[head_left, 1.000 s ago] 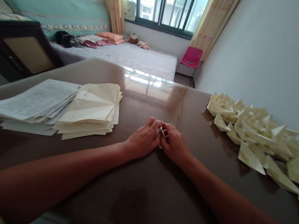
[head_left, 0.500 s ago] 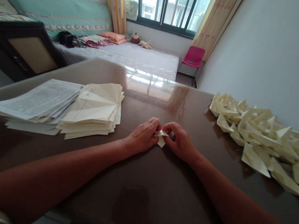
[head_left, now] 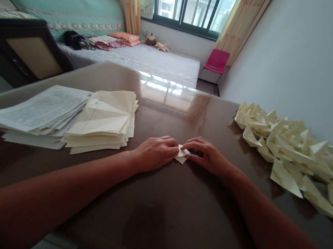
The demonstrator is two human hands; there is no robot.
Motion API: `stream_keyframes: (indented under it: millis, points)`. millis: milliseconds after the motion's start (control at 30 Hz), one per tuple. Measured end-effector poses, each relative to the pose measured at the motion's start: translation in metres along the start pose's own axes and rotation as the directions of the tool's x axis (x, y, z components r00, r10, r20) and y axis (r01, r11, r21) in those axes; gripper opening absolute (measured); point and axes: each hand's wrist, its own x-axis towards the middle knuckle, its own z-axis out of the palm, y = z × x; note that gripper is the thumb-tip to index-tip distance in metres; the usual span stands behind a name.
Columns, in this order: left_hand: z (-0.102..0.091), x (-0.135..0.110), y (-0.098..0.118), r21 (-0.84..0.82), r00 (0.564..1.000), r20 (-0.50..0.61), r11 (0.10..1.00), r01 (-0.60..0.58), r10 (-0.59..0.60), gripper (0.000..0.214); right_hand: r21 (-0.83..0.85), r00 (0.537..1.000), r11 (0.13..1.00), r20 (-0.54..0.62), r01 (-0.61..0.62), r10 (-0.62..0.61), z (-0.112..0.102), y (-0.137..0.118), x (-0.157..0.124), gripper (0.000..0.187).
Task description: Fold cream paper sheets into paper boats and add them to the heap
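A small piece of folded cream paper [head_left: 182, 156] lies between my hands over the brown tabletop [head_left: 172, 204]. My left hand [head_left: 157, 152] pinches its left side, with the fingers closed and the thumb mostly hidden. From the right, my right hand [head_left: 203, 154] holds the opposite side, index finger on top and thumb at the lower edge. Part of the folded paper is covered by the fingers. To the left of my left hand sits a stack of cream paper sheets [head_left: 105, 114], creased on top.
Beside the cream stack lies a pile of printed white sheets [head_left: 40, 105]. Many folded paper boats [head_left: 292, 145] are heaped along the table's right side, near the wall. Beyond the table stand a bed [head_left: 161, 62] and a pink chair [head_left: 216, 61].
Both hands have flattened and lowered a little around the folded paper. The paper has turned and lies flatter. My left fingers now cover its left edge more.
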Motion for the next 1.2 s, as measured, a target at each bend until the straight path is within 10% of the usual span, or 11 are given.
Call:
stream_keyframes:
  millis: [300, 533, 800, 1200]
  points:
    - [-0.009, -0.001, 0.003, 0.130, 0.993, 0.064, 0.986, -0.105, 0.098, 0.025, -0.024, 0.988, 0.997, 0.139, 0.074, -0.070, -0.013, 0.005, -0.004, 0.023]
    - [-0.015, -0.003, 0.005, 0.136, 0.988, 0.087, 0.981, -0.140, 0.129, 0.027, 0.002, 0.987, 0.988, -0.060, -0.151, 0.151, 0.008, 0.001, -0.001, 0.010]
    - [-0.010, -0.002, 0.005, -0.078, 0.988, 0.033, 0.986, -0.148, 0.151, 0.029, 0.024, 0.962, 0.962, -0.020, -0.272, 0.273, 0.005, -0.004, 0.003, 0.011]
    - [-0.009, -0.002, 0.014, 0.081, 0.982, 0.098, 0.982, -0.169, 0.161, 0.027, -0.080, 0.914, 0.914, -0.111, -0.399, 0.389, 0.017, -0.014, 0.008, 0.015]
